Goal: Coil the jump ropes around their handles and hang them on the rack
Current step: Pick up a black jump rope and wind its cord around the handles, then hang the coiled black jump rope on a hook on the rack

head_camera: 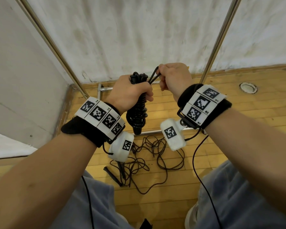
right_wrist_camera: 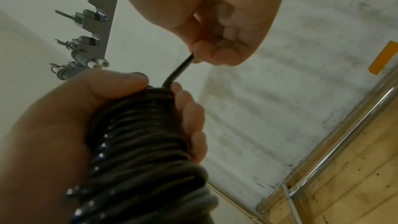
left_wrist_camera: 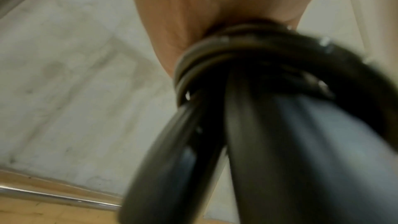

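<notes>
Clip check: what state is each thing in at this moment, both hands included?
Held jump rope: wound around its handles, end loop sticking out.
Left hand: grips the wound bundle.
Right hand: pinches the end loop.
Floor jump rope: uncoiled, tangled on the floor.
Rack: upper pegs bare, lowest pegs carry what look like coiled ropes.

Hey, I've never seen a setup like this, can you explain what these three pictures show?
No machine here: a person works bare-handed. The wide picture comes from a camera on their head; the white box under each wrist is a camera giving the two close-ups. The left hand grips a black jump rope coiled round its handles; the right hand pinches its free loop. Another rope lies tangled on the wooden floor. The right wrist view shows the rack's hooks.
</notes>
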Demonstrator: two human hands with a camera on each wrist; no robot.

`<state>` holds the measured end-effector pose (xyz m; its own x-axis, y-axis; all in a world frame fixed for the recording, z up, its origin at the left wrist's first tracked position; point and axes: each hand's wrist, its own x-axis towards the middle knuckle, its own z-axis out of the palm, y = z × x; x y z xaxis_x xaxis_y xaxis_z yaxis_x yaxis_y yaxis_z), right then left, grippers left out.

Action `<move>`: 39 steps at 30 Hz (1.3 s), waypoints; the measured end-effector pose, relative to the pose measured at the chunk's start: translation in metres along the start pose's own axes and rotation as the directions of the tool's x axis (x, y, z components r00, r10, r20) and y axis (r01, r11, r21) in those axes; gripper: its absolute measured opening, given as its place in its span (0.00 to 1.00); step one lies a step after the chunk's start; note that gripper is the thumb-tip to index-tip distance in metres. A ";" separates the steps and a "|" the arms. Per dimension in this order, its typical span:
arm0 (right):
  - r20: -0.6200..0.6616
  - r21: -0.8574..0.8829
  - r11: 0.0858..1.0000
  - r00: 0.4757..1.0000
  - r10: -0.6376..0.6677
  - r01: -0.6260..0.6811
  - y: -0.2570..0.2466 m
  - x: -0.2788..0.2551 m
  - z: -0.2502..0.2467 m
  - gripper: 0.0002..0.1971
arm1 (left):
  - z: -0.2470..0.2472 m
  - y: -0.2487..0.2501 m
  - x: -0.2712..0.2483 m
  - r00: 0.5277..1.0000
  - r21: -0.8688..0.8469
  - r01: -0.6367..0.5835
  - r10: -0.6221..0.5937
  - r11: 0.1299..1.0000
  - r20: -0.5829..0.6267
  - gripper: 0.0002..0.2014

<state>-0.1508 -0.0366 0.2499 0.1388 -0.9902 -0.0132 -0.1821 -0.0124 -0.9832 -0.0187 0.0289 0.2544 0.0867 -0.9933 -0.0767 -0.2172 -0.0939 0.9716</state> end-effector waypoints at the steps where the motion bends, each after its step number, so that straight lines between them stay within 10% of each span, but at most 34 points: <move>1: 0.012 0.006 1.000 1.000 -0.020 0.020 -0.001 -0.001 0.000 0.17 | -0.001 0.000 0.000 1.000 -0.001 -0.011 0.011 1.000 -0.012 0.07; 12: 0.136 0.053 0.959 0.950 -0.282 0.277 -0.035 -0.025 0.003 0.14 | -0.001 0.022 -0.004 0.959 0.080 -0.173 0.186 0.982 -0.216 0.08; 22: 0.022 0.026 0.925 0.925 -0.378 0.378 -0.064 -0.030 -0.015 0.09 | -0.009 0.061 -0.009 0.960 0.125 -0.241 0.255 0.963 -0.118 0.08; 39: -0.115 0.152 0.823 0.837 -0.535 0.547 -0.236 -0.022 -0.044 0.03 | -0.046 0.234 -0.007 0.816 0.112 -0.489 0.500 0.865 -0.290 0.10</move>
<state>-0.1534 -0.0182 0.4905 0.1016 -0.8380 0.5361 0.0740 -0.5310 -0.8441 -0.0254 0.0173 0.4926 0.2438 -0.8383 0.4876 -0.3395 0.3972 0.8526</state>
